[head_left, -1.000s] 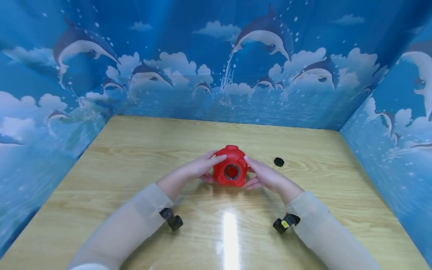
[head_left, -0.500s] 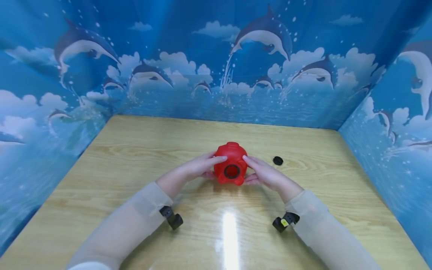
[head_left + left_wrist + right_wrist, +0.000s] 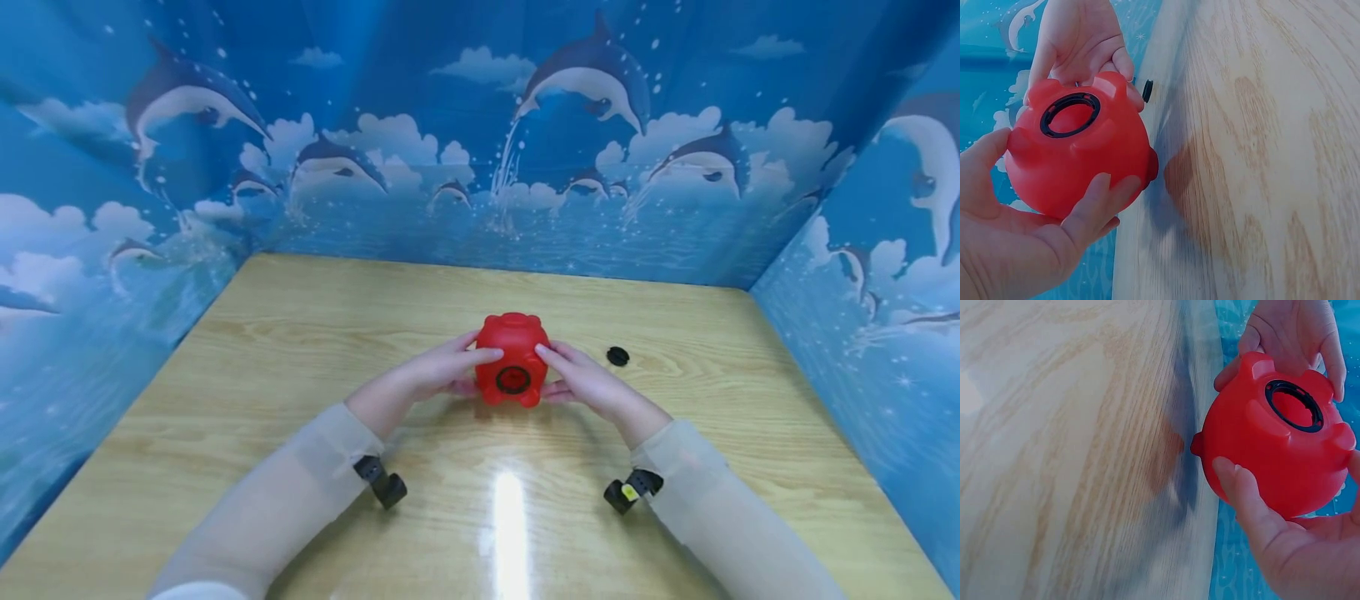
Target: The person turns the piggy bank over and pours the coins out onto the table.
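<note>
Both hands hold a round red piggy bank (image 3: 513, 340) over the middle of the table. My left hand (image 3: 450, 367) grips its left side, thumb on top and fingers curled below. On the opposite side, my right hand (image 3: 588, 385) grips it the same way. Stubby feet surround a black-ringed round opening (image 3: 1070, 115), which faces my body. In the right wrist view, a small red knob (image 3: 1197, 444) sticks out low on the bank's side. A black round cap (image 3: 618, 357) lies on the table beyond my right hand.
The wooden table (image 3: 337, 308) has a bright light reflection near its front. Blue curtains (image 3: 480, 225) printed with dolphins stand along its back and sides. A small black camera is strapped to each sleeved wrist.
The piggy bank has tilted between my hands, and bumps now show along its top edge. It sits slightly higher in the head view. Both hands keep their grip; the black cap stays put.
</note>
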Motion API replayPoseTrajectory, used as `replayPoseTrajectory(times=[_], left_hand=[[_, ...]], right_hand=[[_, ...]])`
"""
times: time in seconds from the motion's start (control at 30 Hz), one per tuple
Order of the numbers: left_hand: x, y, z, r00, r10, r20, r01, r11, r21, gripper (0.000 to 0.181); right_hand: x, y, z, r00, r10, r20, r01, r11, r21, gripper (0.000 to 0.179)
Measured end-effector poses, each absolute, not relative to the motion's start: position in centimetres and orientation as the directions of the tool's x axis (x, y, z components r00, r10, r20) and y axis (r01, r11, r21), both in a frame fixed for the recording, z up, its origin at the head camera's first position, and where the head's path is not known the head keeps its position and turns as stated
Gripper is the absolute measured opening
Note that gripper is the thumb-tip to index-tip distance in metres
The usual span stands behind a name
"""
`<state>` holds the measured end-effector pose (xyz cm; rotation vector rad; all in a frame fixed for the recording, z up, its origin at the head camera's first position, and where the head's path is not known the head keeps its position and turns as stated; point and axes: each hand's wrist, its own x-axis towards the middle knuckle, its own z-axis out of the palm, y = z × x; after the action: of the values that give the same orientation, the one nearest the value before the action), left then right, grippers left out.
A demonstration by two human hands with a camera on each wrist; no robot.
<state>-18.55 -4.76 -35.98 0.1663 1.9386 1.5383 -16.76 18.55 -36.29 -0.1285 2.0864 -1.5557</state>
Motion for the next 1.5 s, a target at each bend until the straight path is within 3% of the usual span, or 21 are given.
replayPoseTrajectory(times=[0.87, 1.5], left_hand=[[-19.4, -4.0, -36.5, -0.834, 0.381, -0.399, -0.323, 0.250, 0.913, 0.068], [-19.3, -3.7, -36.3, -0.837, 0.375, -0.398, -0.315, 0.264, 0.911, 0.064]], right_hand=[[-17.6, 18.8, -36.4, -0.861, -0.373, -0.346, 0.234, 0.313, -0.920, 0.073], [-17.5, 18.6, -36.1, -0.842, -0.401, -0.362, 0.249, 0.306, -0.919, 0.071]])
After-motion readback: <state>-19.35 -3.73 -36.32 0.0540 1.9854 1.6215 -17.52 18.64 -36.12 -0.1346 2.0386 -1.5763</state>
